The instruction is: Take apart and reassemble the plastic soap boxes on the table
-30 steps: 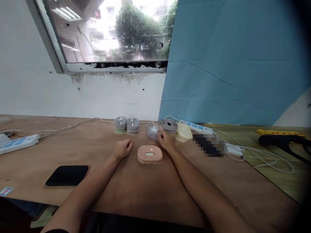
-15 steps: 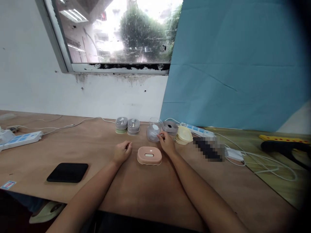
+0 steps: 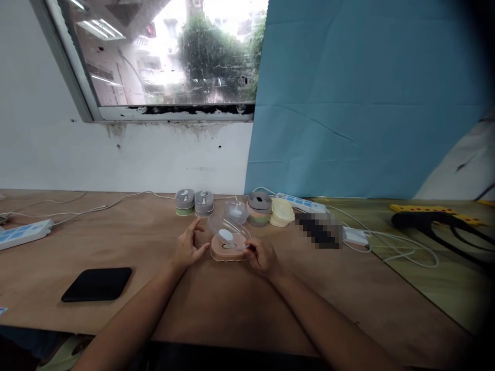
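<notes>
While grey containers (image 3: 203, 202), a clear lid (image 3: 234, 212) and a yellow stack (image 3: 282, 212) line the far tabletop (image 3: 127, 219), the right hand (image 3: 265, 257) pinches a transparent cover (image 3: 227, 233), nearer than before, tilted above and partly hiding the pink box (image 3: 225, 253); leftward, the left hand (image 3: 188, 248) has spread its fingers.

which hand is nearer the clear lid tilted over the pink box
Right. The right hand pinches the lid at its right edge; the left hand is open, just left of it.

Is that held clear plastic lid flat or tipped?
Tipped: the clear plastic lid slants in the right hand, above the peach oval box.
</notes>
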`<move>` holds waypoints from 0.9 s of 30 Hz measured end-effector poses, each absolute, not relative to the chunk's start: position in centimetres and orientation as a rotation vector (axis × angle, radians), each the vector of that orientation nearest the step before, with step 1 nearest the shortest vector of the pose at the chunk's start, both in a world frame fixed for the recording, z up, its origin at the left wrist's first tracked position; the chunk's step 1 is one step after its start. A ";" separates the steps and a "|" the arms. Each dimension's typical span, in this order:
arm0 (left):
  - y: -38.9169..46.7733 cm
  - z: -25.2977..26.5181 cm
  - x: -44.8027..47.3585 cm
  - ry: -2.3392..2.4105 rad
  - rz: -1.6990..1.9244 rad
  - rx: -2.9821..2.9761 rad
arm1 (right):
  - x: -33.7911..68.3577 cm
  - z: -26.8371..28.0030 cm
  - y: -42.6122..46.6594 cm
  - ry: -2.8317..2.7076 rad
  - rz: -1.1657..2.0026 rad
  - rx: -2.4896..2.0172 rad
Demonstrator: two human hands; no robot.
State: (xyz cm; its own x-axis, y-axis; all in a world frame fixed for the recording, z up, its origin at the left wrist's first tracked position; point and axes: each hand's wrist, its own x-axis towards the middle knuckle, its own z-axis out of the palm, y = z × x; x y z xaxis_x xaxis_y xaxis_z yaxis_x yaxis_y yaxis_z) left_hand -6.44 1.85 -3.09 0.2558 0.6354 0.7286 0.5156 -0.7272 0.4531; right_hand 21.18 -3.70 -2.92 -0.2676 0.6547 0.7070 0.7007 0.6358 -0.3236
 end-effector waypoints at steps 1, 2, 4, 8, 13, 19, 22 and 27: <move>1.7 -3.0 -6.3 1.072 1.476 2.411 | 21.0 -2.8 -3.9 -1.978 -0.051 -1.057; 1.5 -2.9 -6.2 1.047 1.468 2.433 | 20.9 -2.7 -4.0 -1.972 -0.038 -1.055; 1.3 -2.7 -5.9 1.018 1.447 2.474 | 20.7 -2.5 -3.9 -1.961 -0.004 -1.063; 1.2 -2.6 -5.9 1.045 1.459 2.519 | 20.7 -2.3 -3.6 -1.871 0.086 -1.098; 1.0 -2.6 -5.8 1.093 1.396 2.467 | 20.7 -1.5 -3.3 -1.770 0.220 -1.181; 1.0 -2.2 -4.8 1.271 1.176 2.340 | 20.6 -1.9 -1.5 -1.671 0.429 -1.346; 1.2 -2.1 -4.3 1.410 1.084 2.333 | 20.7 -2.7 -0.4 -1.609 0.569 -1.368; 1.7 -2.3 -3.2 1.628 0.974 2.366 | 21.0 -3.5 0.5 -1.545 0.587 -1.418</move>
